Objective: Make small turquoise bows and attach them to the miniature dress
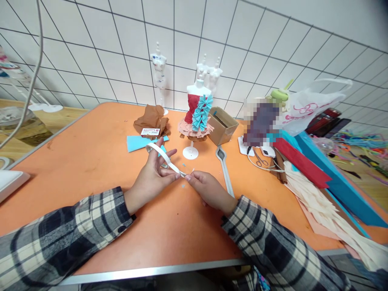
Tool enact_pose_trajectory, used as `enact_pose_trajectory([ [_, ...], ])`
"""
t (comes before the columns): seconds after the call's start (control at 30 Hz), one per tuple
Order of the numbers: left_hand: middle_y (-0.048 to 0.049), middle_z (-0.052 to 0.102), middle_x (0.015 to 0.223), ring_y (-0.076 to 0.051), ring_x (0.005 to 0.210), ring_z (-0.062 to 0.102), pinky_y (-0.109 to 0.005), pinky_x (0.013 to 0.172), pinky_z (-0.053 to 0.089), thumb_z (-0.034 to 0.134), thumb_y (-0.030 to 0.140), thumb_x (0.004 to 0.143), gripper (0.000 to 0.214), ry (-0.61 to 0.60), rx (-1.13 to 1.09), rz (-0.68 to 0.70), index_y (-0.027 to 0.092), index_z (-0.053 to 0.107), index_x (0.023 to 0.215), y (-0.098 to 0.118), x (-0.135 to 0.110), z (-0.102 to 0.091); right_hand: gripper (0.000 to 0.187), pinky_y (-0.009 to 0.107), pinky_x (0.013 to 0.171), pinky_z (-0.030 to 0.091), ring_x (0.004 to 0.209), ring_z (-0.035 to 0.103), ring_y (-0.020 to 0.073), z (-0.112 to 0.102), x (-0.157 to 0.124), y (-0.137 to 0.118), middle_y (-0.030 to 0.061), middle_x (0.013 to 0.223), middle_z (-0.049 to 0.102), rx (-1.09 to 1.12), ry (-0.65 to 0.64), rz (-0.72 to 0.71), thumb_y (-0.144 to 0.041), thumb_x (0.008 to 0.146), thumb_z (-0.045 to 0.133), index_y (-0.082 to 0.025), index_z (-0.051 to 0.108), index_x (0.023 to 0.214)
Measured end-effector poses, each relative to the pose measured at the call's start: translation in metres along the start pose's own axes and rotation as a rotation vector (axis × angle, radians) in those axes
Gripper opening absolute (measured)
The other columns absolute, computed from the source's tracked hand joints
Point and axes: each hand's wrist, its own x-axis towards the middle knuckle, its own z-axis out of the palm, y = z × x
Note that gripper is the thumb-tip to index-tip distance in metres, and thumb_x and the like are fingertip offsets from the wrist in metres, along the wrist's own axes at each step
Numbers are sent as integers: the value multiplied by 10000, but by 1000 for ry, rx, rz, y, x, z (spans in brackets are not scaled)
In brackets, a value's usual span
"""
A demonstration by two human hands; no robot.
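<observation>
My left hand (153,173) grips a small roll of white tape (157,151), thumb and fingers pinched on the strip that runs off it. My right hand (206,188) pinches the free end of that strip (183,174) just above the orange table (91,161). Both hands are closed and nearly touch. Behind them stands a small white mannequin (197,117) on a round base, dressed in red paper with a blue ruffle and a pink skirt.
Brown crumpled paper (153,119) and a blue sheet (139,142) lie at the back left. A small cardboard box (222,125), a white tool (224,169), scissors (260,160), stacked red, blue and cream paper (318,182) and a plastic bag (312,107) fill the right. More white mannequins (159,72) stand by the tiled wall.
</observation>
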Motion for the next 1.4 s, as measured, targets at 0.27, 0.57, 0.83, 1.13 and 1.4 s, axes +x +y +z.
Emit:
enact_pose_trajectory([
  [0.27,-187,335,1527,-124,677,720,-319,686,587,767,223,693,1124,-60,43,-32,435,21,1507,-8,4,-4,352,219,506,267,568,404,99,-8,4,5,-46,615,441,-211,65,-87,-476,912,465,-190,483,708],
  [0.57,-170,375,1480,-135,749,712,-363,773,579,784,266,703,1148,-132,-26,-47,419,-18,1509,-6,6,-7,411,229,558,289,629,422,111,-14,7,12,-34,670,477,-214,57,-102,-558,890,469,-177,540,756],
  [0.83,-154,406,1455,-136,789,696,-410,849,555,751,281,756,1080,-64,-36,-9,401,-9,1514,-7,7,-11,326,237,522,257,549,349,101,-16,6,10,-54,577,330,-146,394,-160,-411,843,533,-200,404,632],
  [1.13,-141,375,1475,-139,797,695,-398,824,557,728,249,776,1045,-112,-57,-30,428,3,1507,-3,1,-4,228,239,593,361,629,525,134,2,5,12,-2,751,645,-224,269,-270,-392,837,596,-203,661,947],
  [1.4,-149,400,1463,-91,698,658,-345,727,576,766,215,737,1111,-191,-137,-80,456,0,1506,-7,0,-4,165,239,595,338,641,547,145,-7,9,15,-6,693,618,-410,338,-281,-354,865,566,-210,634,820],
])
